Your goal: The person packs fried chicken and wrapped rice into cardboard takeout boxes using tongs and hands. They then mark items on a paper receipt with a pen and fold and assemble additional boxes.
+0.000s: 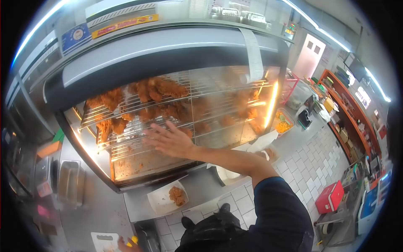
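With the heated display case (168, 52) glowing across the middle of the frame, the right hand (173, 142) reaches in from the lower right and is up at the front of it, fingers spread wide, nothing held. Whether the fingertips touch glass or wire, the view can't settle. Just behind them, fried chicken pieces (168, 87) crowd the upper wire rack (136, 102) at the centre left, with more on the level beneath; to the right, others show hazily through the glass. And here's the count outside the case: one piece of fried chicken (176, 195) sits in the right side of a white paper tray (158, 201), below the case at the lower centre, with plenty of bare tray beside it. So, one portioned out, many on the racks, by the look of it. Down at the bottom left, what appears to be the left hand (126, 247) is beside a white cutting board (100, 241), close to a small yellow item (134, 240); its fingers are too cut off and blurred to say if they pinch anything. Farther up that side, a steel pan (70, 185) rests on the counter (96, 214).
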### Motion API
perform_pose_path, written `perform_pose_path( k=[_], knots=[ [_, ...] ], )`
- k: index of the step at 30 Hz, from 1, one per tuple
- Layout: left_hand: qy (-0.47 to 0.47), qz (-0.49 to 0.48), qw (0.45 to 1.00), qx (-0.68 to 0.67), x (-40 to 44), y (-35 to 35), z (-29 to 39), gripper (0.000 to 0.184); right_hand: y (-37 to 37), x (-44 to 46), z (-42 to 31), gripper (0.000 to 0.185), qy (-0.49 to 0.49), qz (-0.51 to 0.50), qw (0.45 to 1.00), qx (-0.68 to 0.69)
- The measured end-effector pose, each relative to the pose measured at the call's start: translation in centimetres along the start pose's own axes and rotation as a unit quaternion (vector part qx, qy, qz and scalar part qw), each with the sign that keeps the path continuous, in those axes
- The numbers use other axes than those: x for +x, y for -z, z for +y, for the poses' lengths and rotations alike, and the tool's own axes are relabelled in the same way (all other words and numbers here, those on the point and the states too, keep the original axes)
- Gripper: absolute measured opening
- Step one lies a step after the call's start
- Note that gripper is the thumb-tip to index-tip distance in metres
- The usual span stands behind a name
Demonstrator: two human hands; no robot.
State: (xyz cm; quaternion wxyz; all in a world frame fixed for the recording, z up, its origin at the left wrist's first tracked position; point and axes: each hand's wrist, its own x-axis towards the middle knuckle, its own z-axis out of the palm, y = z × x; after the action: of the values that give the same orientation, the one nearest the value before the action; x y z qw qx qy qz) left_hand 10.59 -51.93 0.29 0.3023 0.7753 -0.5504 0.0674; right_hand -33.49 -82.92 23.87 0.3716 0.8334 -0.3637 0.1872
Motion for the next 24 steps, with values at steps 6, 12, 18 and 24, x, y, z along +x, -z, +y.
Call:
perform_pose_path(
  k=[6,12,18,24],
  knots=[
    [0.055,-0.123,0.983,-0.127,4.1,3.3,6.4,0.030,-0.4,6.9,-5.5,0.064,0.011,-0.016,0.993,0.114],
    [-0.085,-0.176,0.957,-0.215,8.4,2.4,21.5,0.019,10.0,6.6,-3.1,0.036,-0.229,0.110,0.807,0.534],
    [-0.123,-0.408,0.822,-0.377,7.3,2.8,32.6,0.014,16.4,-5.1,20.2,0.042,-0.621,0.437,0.620,0.197],
    [-0.253,-0.483,0.765,-0.343,3.3,-5.7,43.2,0.033,16.5,-6.8,25.2,0.052,-0.611,0.239,0.676,0.334]
  ],
)
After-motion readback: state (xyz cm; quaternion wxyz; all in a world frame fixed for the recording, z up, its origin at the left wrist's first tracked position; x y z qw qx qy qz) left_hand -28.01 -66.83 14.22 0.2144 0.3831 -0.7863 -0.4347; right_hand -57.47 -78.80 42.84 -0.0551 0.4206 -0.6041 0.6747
